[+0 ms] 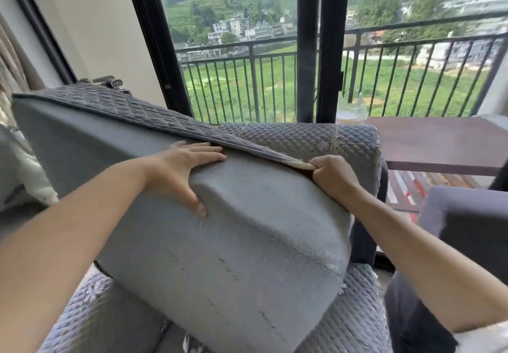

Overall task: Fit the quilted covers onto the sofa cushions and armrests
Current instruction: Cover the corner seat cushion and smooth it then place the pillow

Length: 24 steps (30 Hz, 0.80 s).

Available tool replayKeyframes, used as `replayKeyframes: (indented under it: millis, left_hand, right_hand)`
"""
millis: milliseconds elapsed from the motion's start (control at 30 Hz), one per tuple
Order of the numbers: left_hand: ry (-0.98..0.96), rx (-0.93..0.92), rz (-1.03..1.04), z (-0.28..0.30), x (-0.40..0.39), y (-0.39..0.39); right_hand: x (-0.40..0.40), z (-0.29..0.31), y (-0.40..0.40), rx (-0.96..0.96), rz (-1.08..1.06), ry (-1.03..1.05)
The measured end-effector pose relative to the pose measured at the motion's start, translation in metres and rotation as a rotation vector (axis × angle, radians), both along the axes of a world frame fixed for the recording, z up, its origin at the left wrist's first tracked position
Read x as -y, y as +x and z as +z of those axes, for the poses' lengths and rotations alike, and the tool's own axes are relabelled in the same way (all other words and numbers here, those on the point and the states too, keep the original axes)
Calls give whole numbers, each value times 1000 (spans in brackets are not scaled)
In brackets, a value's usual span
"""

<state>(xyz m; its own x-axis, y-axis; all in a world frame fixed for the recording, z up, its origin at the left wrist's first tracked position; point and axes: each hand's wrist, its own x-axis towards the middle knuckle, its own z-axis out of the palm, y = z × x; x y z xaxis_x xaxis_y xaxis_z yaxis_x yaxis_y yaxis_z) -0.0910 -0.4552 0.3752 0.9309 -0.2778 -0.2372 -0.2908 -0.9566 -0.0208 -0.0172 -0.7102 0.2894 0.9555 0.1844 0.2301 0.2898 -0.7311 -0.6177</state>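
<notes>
Both hands dress one cushion (233, 237): left hand (178, 172) flat on it, right hand (331, 172) pinching the cover (115, 105) edge, ready to pull down.

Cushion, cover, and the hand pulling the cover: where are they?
cushion (247, 242), head view, on its bare grey front face.
cover (115, 107), head view, on the quilted top lying over the cushion.
right hand (334, 172), head view, on the knuckles gripping the cover's edge.

We count 2 hands, left (180, 169) and right (331, 172), 1 bare cushion (233, 242), 1 quilted cover (123, 107), 1 table (439, 143).
</notes>
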Motion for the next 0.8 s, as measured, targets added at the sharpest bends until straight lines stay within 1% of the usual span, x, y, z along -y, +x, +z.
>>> replayKeyframes:
  millis: [100,200,300,367,467,533,600,667,733,800]
  left_hand:
    - [114,-67,-29,-4,11,6]
    - [198,-73,-31,-7,23,-8]
    - [279,-16,-198,-25,52,-33]
    - [286,15,-267,-35,68,-43]
    - [243,-20,-240,-37,77,-45]
    - [236,-31,-226,-40,83,-45]
    - [224,-32,-241,-42,91,-46]
    - [186,-16,-308,-45,97,-45]
    - [150,17,-398,-47,102,-44]
    - [121,43,-433,-49,105,-42]
  right_hand:
    - [10,-9,-4,-5,-75,25]
    - [8,-13,-8,-38,-132,23]
    - [5,-13,-10,-100,-193,29]
    - [6,-13,-7,-196,-212,61]
    - [10,-20,-6,-447,-276,215]
    - [10,-23,-6,-501,-310,270]
    - [9,-24,-9,-483,-274,293]
    - [10,-31,-12,-401,-241,381]
    - [16,-47,-15,-295,-293,564]
    - [20,-54,-20,-194,-398,682]
